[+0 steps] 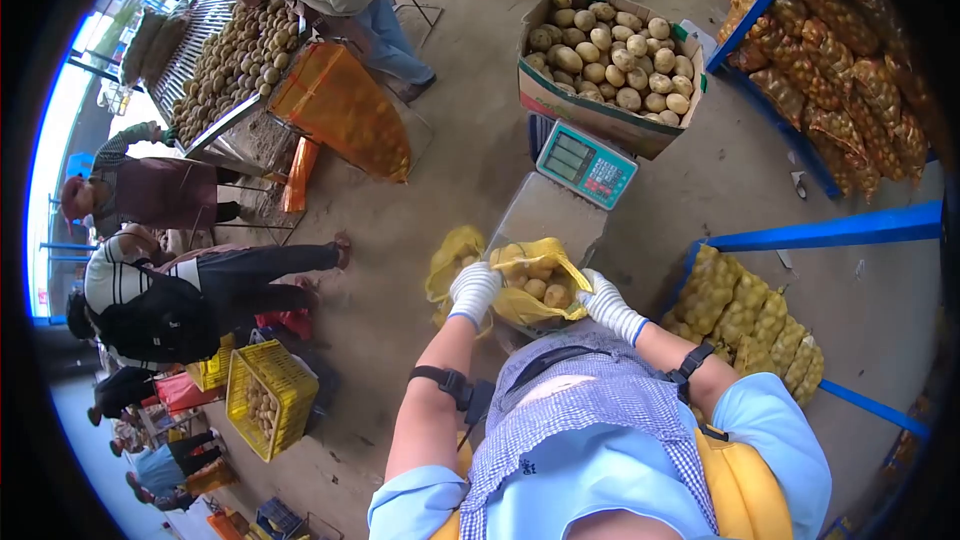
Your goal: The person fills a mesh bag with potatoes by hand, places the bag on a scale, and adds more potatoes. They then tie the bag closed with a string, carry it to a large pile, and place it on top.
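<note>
A yellow mesh bag with potatoes inside sits in front of me at the near end of the scale platform, its mouth spread wide. My left hand, in a white striped glove, is closed on the bag's left rim. On the right side, my right hand wears a matching glove and grips the opposite rim. More yellow mesh bunches beyond my left hand. The teal scale display stands at the platform's far end.
Beyond the scale stands a cardboard box of potatoes. Filled yellow sacks and a blue rail lie to the right. At left are a yellow crate, several people, and a sorting table with an orange mesh sack.
</note>
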